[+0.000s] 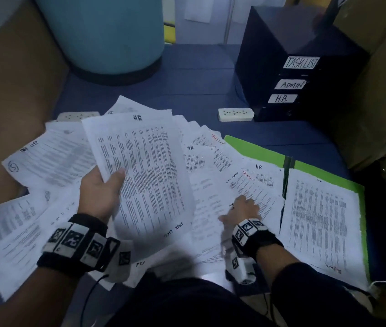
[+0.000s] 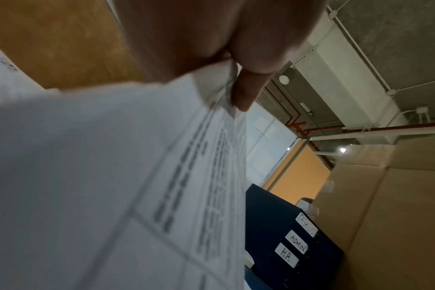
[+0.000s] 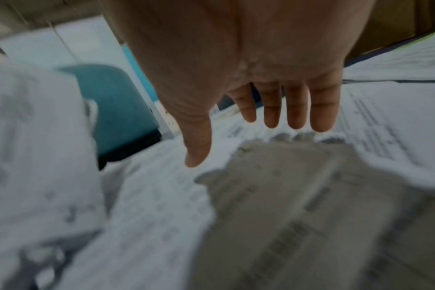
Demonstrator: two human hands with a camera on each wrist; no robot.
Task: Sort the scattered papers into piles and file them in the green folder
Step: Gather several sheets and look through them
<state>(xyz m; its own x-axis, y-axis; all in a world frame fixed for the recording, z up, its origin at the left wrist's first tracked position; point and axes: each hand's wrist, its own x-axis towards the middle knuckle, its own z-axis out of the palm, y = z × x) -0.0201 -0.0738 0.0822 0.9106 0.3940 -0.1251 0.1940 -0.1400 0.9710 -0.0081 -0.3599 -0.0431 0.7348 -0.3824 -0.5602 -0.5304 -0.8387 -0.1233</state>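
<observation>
Your left hand pinches a printed sheet marked "HR" by its left edge, thumb on top and fingers beneath; the left wrist view confirms the thumb pressed onto the page. The sheet is raised above the rest and hides whatever lies under it.

Your right hand is spread, fingers straight, palm down over the scattered papers. The right wrist view shows the fingers extended with a shadow below them; whether they touch the paper cannot be told.

Loose sheets fan out left of your left hand, between both hands and ahead of your right hand, overlapping one another. Some bear handwritten "TASK LIST" or "HR" marks.

Just right of your right hand lies the green folder, open flat, with a printed page resting on its right half. The fan of papers overlaps its left half.

Beyond the papers, one white power strip sits ahead of your right hand, and another is partly covered by sheets ahead of your left hand.

Farther ahead to the right stands a dark drawer unit labelled "TASK LIST", "ADMIN" and "H.R.". A teal cylindrical container stands far ahead of your left hand. Brown cardboard flanks both sides of the blue surface.
</observation>
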